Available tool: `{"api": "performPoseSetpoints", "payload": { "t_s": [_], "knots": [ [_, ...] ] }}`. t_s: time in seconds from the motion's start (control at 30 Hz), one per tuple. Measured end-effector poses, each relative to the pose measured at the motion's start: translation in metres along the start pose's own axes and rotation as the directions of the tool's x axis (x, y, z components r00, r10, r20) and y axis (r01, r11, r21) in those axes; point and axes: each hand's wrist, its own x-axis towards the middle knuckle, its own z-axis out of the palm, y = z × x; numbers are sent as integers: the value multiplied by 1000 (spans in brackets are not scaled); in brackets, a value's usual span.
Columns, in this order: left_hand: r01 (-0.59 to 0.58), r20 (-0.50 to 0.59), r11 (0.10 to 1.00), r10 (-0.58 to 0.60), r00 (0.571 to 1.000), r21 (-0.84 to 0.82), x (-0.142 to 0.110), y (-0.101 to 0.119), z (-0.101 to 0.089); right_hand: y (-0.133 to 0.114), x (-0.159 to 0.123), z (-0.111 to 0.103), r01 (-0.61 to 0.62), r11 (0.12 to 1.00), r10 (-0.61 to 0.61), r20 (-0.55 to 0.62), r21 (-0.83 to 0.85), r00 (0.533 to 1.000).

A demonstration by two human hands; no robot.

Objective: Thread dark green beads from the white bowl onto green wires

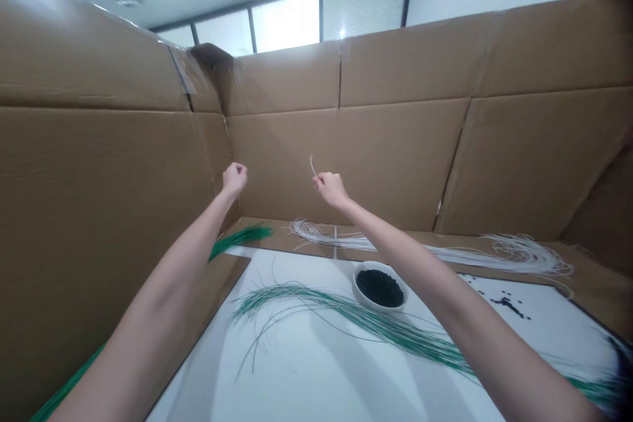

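My right hand (331, 189) is raised in front of the cardboard wall, thumb and fingers pinching a short, thin white strand (312, 163) whose tip points up. To its left, at about the same height, my left hand (235, 179) is closed; whatever it may hold is too small to make out. Below my hands, a bundle of long green strands (346, 311) stretches across the white board. A white bowl (357, 295) filled with small black beads (380, 287) stands behind that bundle, left of my right forearm.
Cardboard walls (395, 158) enclose the work area. A bundle of white strands (475, 256) runs along the back, partly behind my right forearm. More green strands (242, 237) lie at the back left. Loose black beads (512, 306) are scattered at the right.
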Motion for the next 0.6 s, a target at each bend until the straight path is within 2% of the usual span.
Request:
{"api": "performPoseSetpoints", "payload": {
  "t_s": [0.13,0.3,0.43,0.6],
  "knots": [
    [46,118,949,-10,993,-312,-31,12,27,-7,-11,14,59,995,-63,53,83,997],
    [185,292,779,-2,956,-599,-93,15,65,-9,-42,38,101,986,-120,147,133,982],
    [267,330,650,-27,944,-711,-121,9,83,-4,-62,53,98,989,-120,199,114,973],
    [361,376,552,-90,922,-752,-128,1,94,8,-72,63,49,995,-67,236,82,969]
  ]
}}
